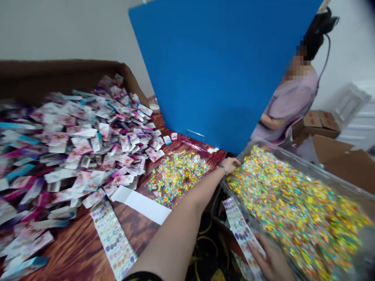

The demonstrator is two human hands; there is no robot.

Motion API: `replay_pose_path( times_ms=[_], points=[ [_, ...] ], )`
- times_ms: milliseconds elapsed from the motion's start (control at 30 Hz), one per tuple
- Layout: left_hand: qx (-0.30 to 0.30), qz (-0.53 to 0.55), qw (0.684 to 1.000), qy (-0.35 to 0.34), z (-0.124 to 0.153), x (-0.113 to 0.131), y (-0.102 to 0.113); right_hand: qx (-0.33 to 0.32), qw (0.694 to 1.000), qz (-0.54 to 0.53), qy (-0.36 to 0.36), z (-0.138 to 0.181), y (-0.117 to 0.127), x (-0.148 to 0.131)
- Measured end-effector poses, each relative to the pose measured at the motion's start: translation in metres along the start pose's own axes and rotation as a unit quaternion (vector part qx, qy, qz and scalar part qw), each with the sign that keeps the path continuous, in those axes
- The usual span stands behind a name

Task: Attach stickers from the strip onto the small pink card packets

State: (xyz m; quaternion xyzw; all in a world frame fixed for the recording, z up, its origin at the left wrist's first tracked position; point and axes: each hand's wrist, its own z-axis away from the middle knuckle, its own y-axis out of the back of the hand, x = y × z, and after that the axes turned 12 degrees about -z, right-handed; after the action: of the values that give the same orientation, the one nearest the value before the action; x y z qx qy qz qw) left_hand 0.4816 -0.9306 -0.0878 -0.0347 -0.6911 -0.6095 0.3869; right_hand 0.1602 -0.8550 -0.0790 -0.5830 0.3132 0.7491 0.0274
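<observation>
My left hand (230, 165) reaches across to the near left corner of a large crate (331, 171) lined with clear plastic. Its fingers are curled over the rim there. Small yellow, multicoloured wrapped pieces (293, 203) fill the crate. Low on the right, my right hand (271, 257) is closed around a long strip of round stickers (238, 222), slightly blurred, beside the crate's near wall. Another sticker strip (113, 238) lies on the table to the left of my forearm. Between the strips and the blue panel sits a loose pile of the same wrapped pieces (178, 173).
A big heap of small printed cartons (79, 140) covers the table's left side. A white paper strip (143, 205) lies on the wood-patterned table (73, 249). A tall blue panel (216, 70) rises behind. A co-worker (290, 97) sits beyond it, near open cardboard boxes (345, 160).
</observation>
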Motion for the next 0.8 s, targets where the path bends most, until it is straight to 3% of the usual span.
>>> replay_pose_path(
  times_ms=[233, 467, 667, 800],
  points=[
    [0.01, 0.005, 1.0, 0.0, 0.003, -0.002, -0.007, -0.042, 0.997, 0.041, -0.053, 0.005, 0.007, -0.016],
    [0.017, -0.004, 1.0, 0.0, 0.011, -0.001, -0.004, -0.042, 0.998, 0.036, -0.034, 0.008, 0.008, -0.019],
    [0.002, 0.003, 1.0, 0.003, 0.014, 0.004, 0.006, -0.06, 0.997, 0.017, -0.035, 0.012, 0.015, -0.03],
    [0.027, 0.02, 0.999, 0.002, 0.031, 0.015, 0.025, -0.069, 0.996, -0.024, -0.05, 0.011, 0.026, -0.047]
  ],
)
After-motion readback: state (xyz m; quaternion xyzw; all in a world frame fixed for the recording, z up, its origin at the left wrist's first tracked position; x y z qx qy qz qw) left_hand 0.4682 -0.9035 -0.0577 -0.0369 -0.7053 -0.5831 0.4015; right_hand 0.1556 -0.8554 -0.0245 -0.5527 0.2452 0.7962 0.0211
